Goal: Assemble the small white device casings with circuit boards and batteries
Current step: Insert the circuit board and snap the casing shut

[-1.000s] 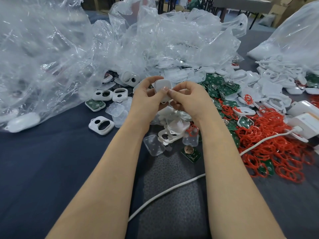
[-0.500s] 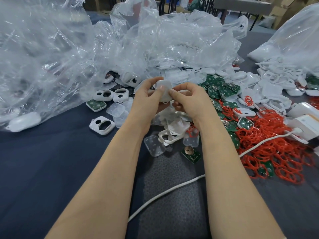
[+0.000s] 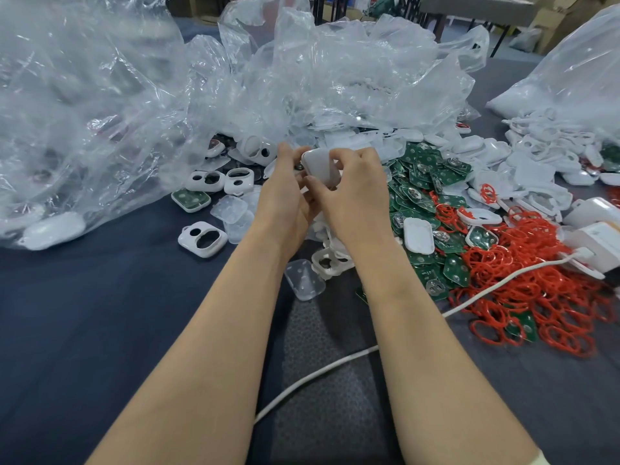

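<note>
My left hand (image 3: 285, 196) and my right hand (image 3: 355, 193) together grip one small white casing (image 3: 318, 166), held above the table at centre, its smooth back toward me. Fingers of both hands curl round its edges; its inside is hidden. Green circuit boards (image 3: 426, 186) with round metal battery clips lie heaped just right of my hands. White front shells with two holes (image 3: 202, 238) lie to the left. Clear plastic inserts (image 3: 303, 278) lie below my hands.
Crumpled clear plastic bags (image 3: 134, 112) fill the back and left. Red rubber rings (image 3: 523, 276) spread at the right, beside a white charger box (image 3: 600, 243) whose cable (image 3: 335, 364) runs across the dark cloth. More white casing parts (image 3: 543, 152) pile at far right.
The casing has turned in my hands and tilted; my right fingers shifted higher over its top edge. Both hands stayed at the same spot.
</note>
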Tool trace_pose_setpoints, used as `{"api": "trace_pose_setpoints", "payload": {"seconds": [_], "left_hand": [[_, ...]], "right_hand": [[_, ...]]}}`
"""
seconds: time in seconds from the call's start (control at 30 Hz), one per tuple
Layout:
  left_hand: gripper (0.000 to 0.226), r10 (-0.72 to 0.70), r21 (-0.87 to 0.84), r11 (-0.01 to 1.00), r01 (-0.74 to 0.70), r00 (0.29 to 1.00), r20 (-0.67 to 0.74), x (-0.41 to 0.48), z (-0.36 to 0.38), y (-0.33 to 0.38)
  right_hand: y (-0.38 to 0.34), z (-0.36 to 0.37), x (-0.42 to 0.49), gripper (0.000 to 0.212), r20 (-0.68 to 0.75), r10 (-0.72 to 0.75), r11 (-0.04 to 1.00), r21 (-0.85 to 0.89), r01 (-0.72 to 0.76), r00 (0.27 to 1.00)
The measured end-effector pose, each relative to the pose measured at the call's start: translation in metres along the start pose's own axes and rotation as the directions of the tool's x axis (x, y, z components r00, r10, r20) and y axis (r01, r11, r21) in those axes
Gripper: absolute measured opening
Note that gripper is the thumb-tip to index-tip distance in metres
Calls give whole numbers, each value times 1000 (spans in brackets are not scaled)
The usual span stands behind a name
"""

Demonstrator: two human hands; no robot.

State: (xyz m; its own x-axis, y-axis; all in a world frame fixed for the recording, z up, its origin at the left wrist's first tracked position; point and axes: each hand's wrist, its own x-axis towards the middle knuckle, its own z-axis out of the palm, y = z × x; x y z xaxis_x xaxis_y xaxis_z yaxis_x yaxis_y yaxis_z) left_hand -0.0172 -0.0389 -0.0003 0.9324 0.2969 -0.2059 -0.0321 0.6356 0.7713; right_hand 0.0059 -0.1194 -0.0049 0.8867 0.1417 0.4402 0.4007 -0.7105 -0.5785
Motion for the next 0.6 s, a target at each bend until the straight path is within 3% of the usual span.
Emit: {"api": "trace_pose_setpoints", "payload": {"seconds": [0.4,0.6], "left_hand": [[43,2,-40,999,-2,1000,7,0,1,0],[22,23,-45,999,-21,999,49,4,-4,-1]], "right_hand": [[-3,-1,2,44,-1,43,995,95,-42,999],[-7,0,0,40,-19,56,991,123,-53,998]]}}
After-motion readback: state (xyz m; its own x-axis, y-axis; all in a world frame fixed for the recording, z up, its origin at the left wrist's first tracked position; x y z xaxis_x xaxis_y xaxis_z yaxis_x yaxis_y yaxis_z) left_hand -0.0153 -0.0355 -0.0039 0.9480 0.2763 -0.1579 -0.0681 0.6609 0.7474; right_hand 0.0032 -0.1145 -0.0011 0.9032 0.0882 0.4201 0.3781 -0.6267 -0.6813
